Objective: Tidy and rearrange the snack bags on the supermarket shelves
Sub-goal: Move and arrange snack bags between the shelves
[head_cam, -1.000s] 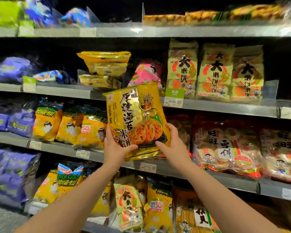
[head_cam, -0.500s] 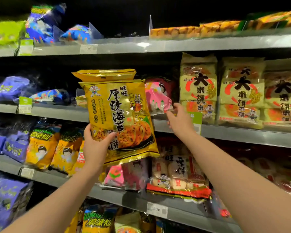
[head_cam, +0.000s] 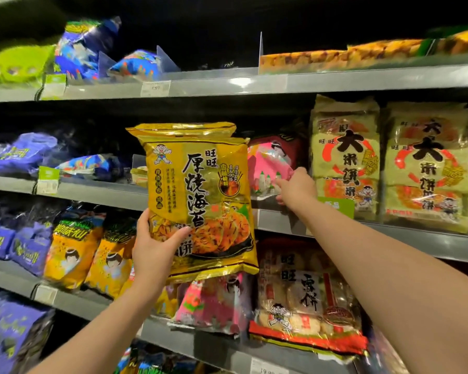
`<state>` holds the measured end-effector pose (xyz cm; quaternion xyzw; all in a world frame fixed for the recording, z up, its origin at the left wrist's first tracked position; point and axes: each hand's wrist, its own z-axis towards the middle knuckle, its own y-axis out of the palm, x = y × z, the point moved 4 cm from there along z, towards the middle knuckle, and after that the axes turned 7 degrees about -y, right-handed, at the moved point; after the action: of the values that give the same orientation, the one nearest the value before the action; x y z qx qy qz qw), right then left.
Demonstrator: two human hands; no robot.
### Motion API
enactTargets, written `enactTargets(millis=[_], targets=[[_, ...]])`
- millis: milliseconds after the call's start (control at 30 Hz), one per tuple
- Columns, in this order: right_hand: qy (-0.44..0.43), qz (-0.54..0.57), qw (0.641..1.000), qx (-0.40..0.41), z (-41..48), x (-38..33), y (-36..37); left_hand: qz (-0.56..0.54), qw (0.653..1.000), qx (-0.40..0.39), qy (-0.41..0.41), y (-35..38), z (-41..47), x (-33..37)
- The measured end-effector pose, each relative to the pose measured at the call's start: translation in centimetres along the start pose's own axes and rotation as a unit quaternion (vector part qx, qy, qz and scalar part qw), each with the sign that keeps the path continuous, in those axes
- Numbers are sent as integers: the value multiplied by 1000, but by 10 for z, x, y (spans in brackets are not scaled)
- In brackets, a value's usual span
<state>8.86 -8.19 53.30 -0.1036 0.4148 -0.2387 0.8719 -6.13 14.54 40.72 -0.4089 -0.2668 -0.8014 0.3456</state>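
Head view, facing a wall of supermarket shelves. Got the left grip [head_cam: 153,249] clamped on the lower left part of a big yellow snack bag [head_cam: 200,201], thumb laid across the front over the cracker picture, fingers tucked out of sight behind. Bag held upright in the air in front of the middle shelf [head_cam: 97,191], rising well above the grip and spreading to its right, bottom seam about level with the wrist.

Looks glossy gold-yellow. Big black Chinese characters down the middle, a little cartoon kid top left, browned round crackers with dark flecks pictured along the bottom, shiny crimped seams top and bottom. A bit crinkled, otherwise in decent shape.

Poking out right behind its top edge: a second yellow bag [head_cam: 181,129] in the same colour, farther back.

Over to the right, right grip [head_cam: 295,188] stretched out to the lower right corner of a pink bag [head_cam: 270,166] on that same shelf, fingertips on it. Can't tell whether pinching or only touching, seen from the back of the hand. Clear of the yellow snack bag either way.

Just right of that: beige rice cracker bags [head_cam: 345,157] standing in a row. One shelf down: orange bags [head_cam: 73,255] on the left, a red-trimmed cracker bag [head_cam: 303,300] on the right.
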Motion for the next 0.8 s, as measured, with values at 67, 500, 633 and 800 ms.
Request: enactTargets(millis=[67,500,633,800], targets=[[-42,-18,999,-4,0,-4,-3,-5,1000,-2,1,-2,-2,2],[-213,-19,976,-25,-51,-35,-64,-29,999,-6,13,-26,-34,27],[-218,32,974,-44,-84,-21,-82,-8,999,-9,37,-40,-52,41],[-177,90,978,-64,-136,22,-87,-11,999,-31,33,-55,-67,52]])
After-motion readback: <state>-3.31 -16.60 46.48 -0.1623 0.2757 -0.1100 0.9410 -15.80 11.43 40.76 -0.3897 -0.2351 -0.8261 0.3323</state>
